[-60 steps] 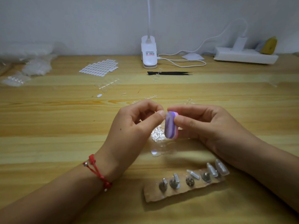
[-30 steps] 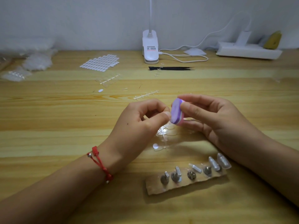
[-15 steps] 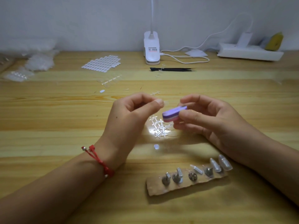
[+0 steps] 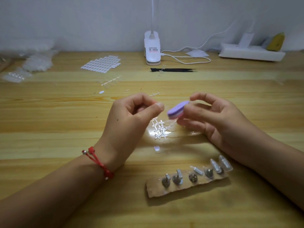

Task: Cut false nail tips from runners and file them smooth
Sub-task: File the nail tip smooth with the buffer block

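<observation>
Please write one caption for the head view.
The right hand holds a purple layered file block next to the left hand, fingers pinched, over clear plastic runner scraps on a wooden table.

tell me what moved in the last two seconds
The right hand tipped the file from upright to nearly flat and drew it rightward off the left hand, opening a gap. The left hand keeps pinching what seems a clear tip; the board stays put.

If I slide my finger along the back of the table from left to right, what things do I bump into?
Heap of clear plastic bits → sheet of white oval stickers → white clip lamp → white power strip.
</observation>
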A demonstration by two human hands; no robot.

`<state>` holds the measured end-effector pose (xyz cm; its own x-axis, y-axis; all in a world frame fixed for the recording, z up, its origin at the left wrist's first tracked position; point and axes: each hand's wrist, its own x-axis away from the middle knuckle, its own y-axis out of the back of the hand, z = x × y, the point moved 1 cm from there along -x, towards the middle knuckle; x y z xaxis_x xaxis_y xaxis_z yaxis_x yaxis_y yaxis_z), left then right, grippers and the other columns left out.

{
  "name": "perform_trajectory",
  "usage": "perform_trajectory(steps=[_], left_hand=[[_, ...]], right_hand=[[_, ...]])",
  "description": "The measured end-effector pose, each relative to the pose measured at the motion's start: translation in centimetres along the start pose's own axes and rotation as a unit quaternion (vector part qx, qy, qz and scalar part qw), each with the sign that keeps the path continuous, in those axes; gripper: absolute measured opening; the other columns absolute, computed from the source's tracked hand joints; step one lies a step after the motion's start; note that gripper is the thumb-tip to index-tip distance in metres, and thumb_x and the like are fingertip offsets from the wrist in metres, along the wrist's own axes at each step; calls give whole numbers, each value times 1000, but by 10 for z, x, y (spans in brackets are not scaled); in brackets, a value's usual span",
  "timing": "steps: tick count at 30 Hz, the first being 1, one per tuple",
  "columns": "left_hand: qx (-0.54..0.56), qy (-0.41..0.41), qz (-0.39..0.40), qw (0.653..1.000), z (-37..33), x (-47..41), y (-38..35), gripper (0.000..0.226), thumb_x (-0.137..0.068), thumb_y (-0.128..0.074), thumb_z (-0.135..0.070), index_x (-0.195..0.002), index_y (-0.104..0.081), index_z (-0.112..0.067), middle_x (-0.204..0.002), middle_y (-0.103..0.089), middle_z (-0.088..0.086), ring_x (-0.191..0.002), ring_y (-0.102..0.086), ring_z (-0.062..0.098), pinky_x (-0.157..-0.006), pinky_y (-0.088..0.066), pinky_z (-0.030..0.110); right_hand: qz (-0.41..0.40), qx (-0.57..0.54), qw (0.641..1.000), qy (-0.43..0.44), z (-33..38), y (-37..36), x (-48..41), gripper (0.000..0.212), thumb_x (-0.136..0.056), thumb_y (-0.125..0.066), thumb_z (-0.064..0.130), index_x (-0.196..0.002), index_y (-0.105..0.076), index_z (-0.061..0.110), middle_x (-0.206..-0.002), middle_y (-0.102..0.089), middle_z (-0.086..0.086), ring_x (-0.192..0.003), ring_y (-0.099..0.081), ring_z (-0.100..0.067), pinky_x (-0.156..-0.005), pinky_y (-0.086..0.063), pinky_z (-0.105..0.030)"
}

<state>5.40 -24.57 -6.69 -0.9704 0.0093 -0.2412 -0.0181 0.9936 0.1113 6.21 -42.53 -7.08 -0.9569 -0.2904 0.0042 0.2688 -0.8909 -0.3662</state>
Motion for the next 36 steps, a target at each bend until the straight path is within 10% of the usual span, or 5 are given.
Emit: perform_trajectory(steps=[36], left_hand=[[-84,-19,65,994,1,0,-2,21,-87,-59,-16,-67,-55,-12,-52,-35,-5,-44,-29,2,-44,-25,11]], right_hand=[[3,39,999,15,-2,-1,1,36,-66,-77,14,-89,-50,12,-82,-73,-11,-82,-73,-26,-72,-57,-26]])
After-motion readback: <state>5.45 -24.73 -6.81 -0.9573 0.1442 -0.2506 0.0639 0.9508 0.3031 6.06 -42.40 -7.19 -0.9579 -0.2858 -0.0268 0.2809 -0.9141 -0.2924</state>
